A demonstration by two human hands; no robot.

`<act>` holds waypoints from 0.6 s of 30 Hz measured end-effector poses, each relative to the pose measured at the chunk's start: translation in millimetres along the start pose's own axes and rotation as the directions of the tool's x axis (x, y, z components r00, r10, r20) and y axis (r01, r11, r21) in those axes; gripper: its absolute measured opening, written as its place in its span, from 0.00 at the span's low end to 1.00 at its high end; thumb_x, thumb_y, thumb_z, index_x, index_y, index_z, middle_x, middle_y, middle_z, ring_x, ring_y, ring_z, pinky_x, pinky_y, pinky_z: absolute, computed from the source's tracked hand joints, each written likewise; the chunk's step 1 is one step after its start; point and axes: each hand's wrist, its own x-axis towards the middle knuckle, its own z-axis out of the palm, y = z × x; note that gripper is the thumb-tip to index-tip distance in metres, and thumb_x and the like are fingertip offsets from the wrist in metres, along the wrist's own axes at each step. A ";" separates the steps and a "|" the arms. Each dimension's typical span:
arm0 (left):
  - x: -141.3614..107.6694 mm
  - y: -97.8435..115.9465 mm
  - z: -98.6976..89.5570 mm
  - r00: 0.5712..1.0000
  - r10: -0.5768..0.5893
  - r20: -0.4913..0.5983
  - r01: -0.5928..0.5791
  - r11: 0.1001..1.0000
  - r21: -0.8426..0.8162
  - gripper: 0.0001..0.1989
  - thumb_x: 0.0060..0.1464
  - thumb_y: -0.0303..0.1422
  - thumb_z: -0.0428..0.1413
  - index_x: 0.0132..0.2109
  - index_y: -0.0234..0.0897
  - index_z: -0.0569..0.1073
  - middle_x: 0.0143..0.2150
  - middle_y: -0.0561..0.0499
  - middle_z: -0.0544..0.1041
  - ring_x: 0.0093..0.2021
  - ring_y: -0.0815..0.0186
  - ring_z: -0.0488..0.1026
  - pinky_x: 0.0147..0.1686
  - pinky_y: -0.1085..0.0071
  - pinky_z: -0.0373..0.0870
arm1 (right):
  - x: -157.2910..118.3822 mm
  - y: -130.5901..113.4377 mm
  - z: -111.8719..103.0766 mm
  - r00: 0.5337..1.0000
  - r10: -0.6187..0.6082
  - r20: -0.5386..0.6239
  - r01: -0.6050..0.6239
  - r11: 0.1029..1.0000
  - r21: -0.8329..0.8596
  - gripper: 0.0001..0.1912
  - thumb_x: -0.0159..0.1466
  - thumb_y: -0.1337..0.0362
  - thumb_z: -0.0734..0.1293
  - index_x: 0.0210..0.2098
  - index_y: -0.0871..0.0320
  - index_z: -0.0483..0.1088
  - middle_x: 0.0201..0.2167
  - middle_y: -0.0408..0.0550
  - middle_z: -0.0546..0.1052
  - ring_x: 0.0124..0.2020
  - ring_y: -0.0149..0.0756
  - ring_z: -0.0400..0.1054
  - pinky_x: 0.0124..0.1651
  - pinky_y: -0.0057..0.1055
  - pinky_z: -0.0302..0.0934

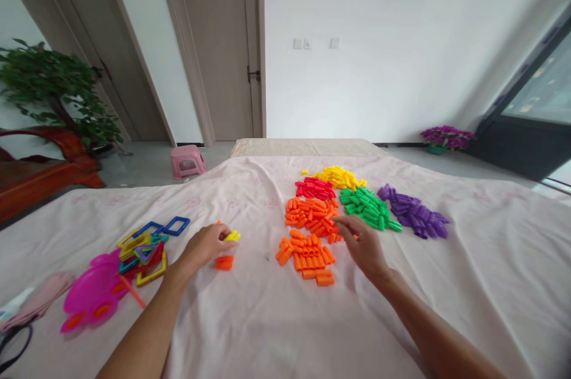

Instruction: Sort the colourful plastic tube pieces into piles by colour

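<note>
My left hand [209, 246] is closed, and yellow bullet-shaped plastic pegs [232, 236] stick out at its fingertips. Just below it, a few orange pegs [223, 263] lie on the cloth. My right hand [366, 248] reaches the right edge of a pile of orange pegs [311, 212], its thumb and fingers bent together; what they pinch is hidden. Nearer to me is a second group of orange pegs [312, 254], partly lined up in rows. Behind lie piles of red pegs [316, 188], yellow pegs [339, 177], green pegs [368, 207] and purple pegs [414, 212].
On the left of the pale tablecloth [250, 319] lie a magenta plastic tray [91, 290] and coloured magnetic tile frames [143, 251]. A pink cloth [44, 296] and a black strap [18, 346] are at the left edge. Beyond stand a pink stool [188, 160] and a door [214, 46].
</note>
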 end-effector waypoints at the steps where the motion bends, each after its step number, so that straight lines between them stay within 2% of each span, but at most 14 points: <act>1: -2.0 8.3 4.0 0.997 0.070 0.015 -0.067 0.989 -0.132 0.12 0.49 0.42 0.58 0.35 0.37 0.76 0.35 0.49 0.80 0.36 0.61 0.75 0.35 0.69 0.63 | -5.2 -12.4 9.9 0.998 0.000 0.065 -0.004 0.999 0.053 0.11 0.69 0.58 0.66 0.41 0.55 0.79 0.36 0.49 0.81 0.36 0.39 0.74 0.37 0.32 0.67; 3: -8.5 27.7 15.3 0.982 0.185 0.022 -0.166 0.920 -0.354 0.14 0.50 0.42 0.60 0.39 0.37 0.76 0.38 0.49 0.81 0.39 0.61 0.76 0.39 0.69 0.67 | -15.1 -36.0 29.3 0.982 -0.011 0.188 -0.017 0.990 0.143 0.09 0.69 0.60 0.66 0.43 0.55 0.78 0.37 0.48 0.81 0.36 0.38 0.75 0.38 0.32 0.67; 5: -16.8 47.2 28.6 0.973 0.231 0.007 -0.201 0.860 -0.469 0.16 0.49 0.41 0.62 0.42 0.38 0.75 0.39 0.50 0.81 0.40 0.61 0.76 0.41 0.69 0.69 | -22.4 -55.5 45.7 0.960 -0.029 0.277 -0.028 0.979 0.202 0.11 0.69 0.61 0.67 0.48 0.54 0.77 0.39 0.48 0.81 0.36 0.36 0.75 0.40 0.32 0.68; 8: -27.2 68.6 45.7 0.964 0.266 -0.011 -0.230 0.808 -0.543 0.20 0.50 0.41 0.64 0.47 0.40 0.72 0.38 0.51 0.80 0.38 0.63 0.76 0.39 0.69 0.70 | -26.8 -74.6 61.5 0.946 -0.050 0.321 -0.031 0.970 0.241 0.11 0.69 0.61 0.68 0.50 0.54 0.78 0.39 0.48 0.80 0.36 0.35 0.74 0.41 0.31 0.67; 11: -31.2 78.9 56.5 0.959 0.284 -0.018 -0.241 0.777 -0.582 0.22 0.50 0.43 0.65 0.49 0.41 0.69 0.36 0.52 0.80 0.36 0.63 0.77 0.38 0.69 0.70 | -27.8 -82.8 69.0 0.946 -0.056 0.320 -0.031 0.965 0.260 0.07 0.68 0.62 0.69 0.43 0.54 0.80 0.36 0.47 0.80 0.37 0.35 0.73 0.41 0.30 0.66; 15: -27.8 79.9 62.1 0.962 0.273 -0.027 -0.235 0.771 -0.592 0.27 0.50 0.42 0.65 0.55 0.41 0.68 0.38 0.51 0.81 0.37 0.62 0.78 0.40 0.67 0.72 | -19.2 -72.3 68.3 0.938 -0.011 0.346 -0.085 0.962 0.261 0.06 0.65 0.65 0.70 0.40 0.54 0.80 0.33 0.45 0.80 0.33 0.34 0.73 0.37 0.29 0.66; 18: -18.5 66.0 53.4 0.966 0.246 -0.082 -0.253 0.824 -0.506 0.29 0.49 0.43 0.64 0.58 0.42 0.71 0.47 0.47 0.82 0.40 0.62 0.78 0.40 0.67 0.73 | 15.4 -32.9 47.6 0.956 0.110 0.273 -0.180 0.953 0.246 0.09 0.64 0.62 0.69 0.41 0.56 0.80 0.33 0.46 0.81 0.32 0.35 0.75 0.36 0.30 0.69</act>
